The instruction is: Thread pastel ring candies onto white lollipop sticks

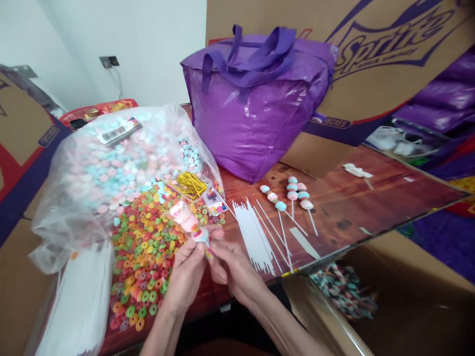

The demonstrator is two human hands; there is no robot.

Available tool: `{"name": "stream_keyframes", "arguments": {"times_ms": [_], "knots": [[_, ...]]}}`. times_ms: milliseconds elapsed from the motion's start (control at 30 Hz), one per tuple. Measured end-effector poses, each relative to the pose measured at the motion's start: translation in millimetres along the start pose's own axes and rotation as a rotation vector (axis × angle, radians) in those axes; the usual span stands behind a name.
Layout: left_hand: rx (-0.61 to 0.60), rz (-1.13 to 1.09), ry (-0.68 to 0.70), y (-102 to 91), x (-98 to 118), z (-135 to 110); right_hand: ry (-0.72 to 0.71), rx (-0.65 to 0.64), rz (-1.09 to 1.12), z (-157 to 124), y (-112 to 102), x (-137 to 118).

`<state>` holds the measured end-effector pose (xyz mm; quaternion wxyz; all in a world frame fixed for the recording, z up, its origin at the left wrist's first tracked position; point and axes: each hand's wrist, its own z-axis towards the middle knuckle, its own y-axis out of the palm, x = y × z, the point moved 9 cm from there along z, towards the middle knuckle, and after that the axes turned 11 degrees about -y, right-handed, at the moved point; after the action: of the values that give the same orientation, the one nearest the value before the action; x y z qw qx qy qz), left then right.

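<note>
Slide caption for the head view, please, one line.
Left hand and right hand hold a candy stack near colourful ring sweets, white sticks and a purple bag.

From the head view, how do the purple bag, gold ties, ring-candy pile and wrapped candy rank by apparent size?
Largest to smallest, as seen:
1. Purple bag
2. Ring-candy pile
3. Wrapped candy, perhaps enlarged by nearness
4. Gold ties

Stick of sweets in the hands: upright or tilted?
Tilted: the stick of sweets slants up and left in view from its lower end, where the left hand and right hand grip. Exact angle: cannot tell.
</note>
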<state>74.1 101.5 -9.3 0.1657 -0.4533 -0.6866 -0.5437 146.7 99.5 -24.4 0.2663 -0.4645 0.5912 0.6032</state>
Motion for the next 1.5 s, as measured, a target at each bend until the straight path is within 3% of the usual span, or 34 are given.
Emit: {"name": "stream_keyframes", "arguments": {"times_ms": [67, 133, 200, 267, 333, 467, 667, 800, 900, 1033, 1100, 1200, 1367, 1500], "knots": [[0.071, -0.051, 0.093, -16.6, 17, -4, 0.021, -0.229, -0.260, 10, 18, -7], [0.146, -0.088, 0.213, -33.7, 32, -8, -0.093, -0.338, -0.704, 31, 24, -27], [0.207, -0.087, 0.269, -48.2, 40, -9, -0.304, -0.223, -1.178, 62, 21, -62], [0.257, -0.072, 0.228, -59.6, 38, -6, -0.417, -0.047, -1.488, 95, 22, -89], [0.295, -0.073, 0.163, -67.7, 32, -4, -0.377, 0.028, -1.698, 127, 24, -96], [0.339, -0.102, 0.140, -74.7, 29, -2, -0.171, -0.062, -1.833, 169, 26, -75], [0.309, -0.176, 0.134, -76.0, 28, 1, -0.145, -0.093, -1.857, 169, 25, -68], [0.336, -0.211, 0.125, -80.9, 25, 0, -0.286, -0.051, -1.774, 165, 23, -77], [0.349, -0.229, 0.105, -82.1, 25, 0, -0.431, -0.023, -1.530, 162, 19, -82], [0.368, -0.190, 0.071, -79.0, 26, 1, -0.597, -0.019, -0.959, 130, 16, -88], [0.387, -0.126, 0.088, -75.1, 26, 1, -0.561, -0.063, -0.729, 103, 17, -81], [0.424, 0.003, 0.154, -65.7, 26, -1, -0.413, -0.116, -0.562, 63, 20, -56], [0.346, 0.156, 0.205, -40.4, 14, -3, -0.227, 0.107, -0.316, 28, -6, -19], [0.251, 0.177, 0.220, -24.6, 4, -3, -0.269, 0.214, -0.254, 16, -19, -21]]}}
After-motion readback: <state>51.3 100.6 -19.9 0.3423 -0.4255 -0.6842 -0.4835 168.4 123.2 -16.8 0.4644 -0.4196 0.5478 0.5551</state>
